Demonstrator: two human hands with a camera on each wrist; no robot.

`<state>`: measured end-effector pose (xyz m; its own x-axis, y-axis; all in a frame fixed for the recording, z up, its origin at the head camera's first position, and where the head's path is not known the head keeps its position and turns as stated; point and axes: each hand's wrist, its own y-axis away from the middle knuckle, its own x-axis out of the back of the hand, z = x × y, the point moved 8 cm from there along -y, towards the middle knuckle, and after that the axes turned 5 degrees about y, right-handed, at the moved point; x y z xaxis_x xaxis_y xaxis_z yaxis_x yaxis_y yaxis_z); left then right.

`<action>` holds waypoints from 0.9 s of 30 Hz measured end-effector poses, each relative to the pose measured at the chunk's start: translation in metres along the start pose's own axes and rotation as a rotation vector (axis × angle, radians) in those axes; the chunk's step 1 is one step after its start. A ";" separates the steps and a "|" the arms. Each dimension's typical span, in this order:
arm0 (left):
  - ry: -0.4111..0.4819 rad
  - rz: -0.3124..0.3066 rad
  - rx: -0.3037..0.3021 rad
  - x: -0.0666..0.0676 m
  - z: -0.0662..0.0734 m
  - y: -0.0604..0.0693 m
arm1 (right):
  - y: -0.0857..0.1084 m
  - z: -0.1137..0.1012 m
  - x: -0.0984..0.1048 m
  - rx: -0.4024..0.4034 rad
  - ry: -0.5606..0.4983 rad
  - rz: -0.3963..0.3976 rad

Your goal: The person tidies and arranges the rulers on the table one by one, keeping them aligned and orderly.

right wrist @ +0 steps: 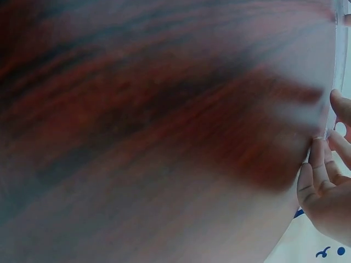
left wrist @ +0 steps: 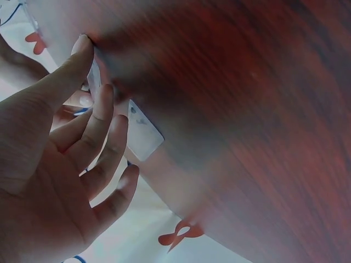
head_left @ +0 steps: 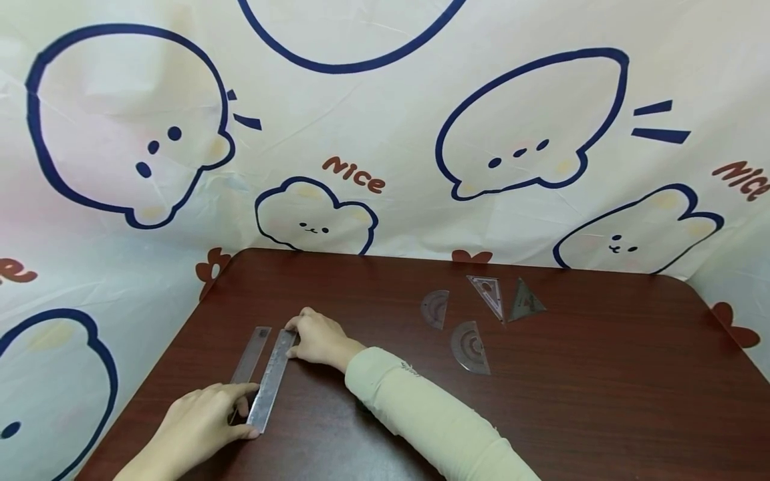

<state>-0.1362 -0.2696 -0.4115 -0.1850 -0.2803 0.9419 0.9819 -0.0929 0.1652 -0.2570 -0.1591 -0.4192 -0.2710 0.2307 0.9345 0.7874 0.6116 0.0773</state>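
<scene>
A clear straight ruler (head_left: 273,381) lies slanted on the left part of the table, and both hands are on it. My left hand (head_left: 201,417) pinches its near end, thumb at the near corner and fingertips along the left edge. At the far end, my right hand (head_left: 321,339) grips the ruler between thumb and fingers. A second clear ruler (head_left: 251,354) lies just to the left, roughly parallel; the left hand partly hides its near end. In the left wrist view, that second ruler (left wrist: 142,134) shows beyond the loosely bent other fingers.
Right of the hands lie two clear protractors, one farther back (head_left: 434,308) and one nearer (head_left: 472,351). Behind them are two set squares, one clear (head_left: 490,294) and one greyish (head_left: 526,302). A printed cloth (head_left: 409,133) hangs around the brown table (head_left: 601,387).
</scene>
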 end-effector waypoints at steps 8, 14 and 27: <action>-0.001 -0.023 0.016 -0.001 -0.002 -0.003 | -0.001 0.001 -0.001 0.012 -0.005 -0.015; 0.011 -0.035 0.033 -0.001 -0.003 -0.002 | -0.001 0.000 -0.001 0.012 0.014 -0.018; 0.006 -0.035 0.032 -0.002 -0.003 -0.003 | 0.003 -0.001 0.001 0.002 0.006 -0.028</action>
<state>-0.1390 -0.2712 -0.4147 -0.2191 -0.2831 0.9337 0.9757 -0.0717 0.2072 -0.2547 -0.1575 -0.4178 -0.2892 0.2090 0.9342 0.7786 0.6190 0.1025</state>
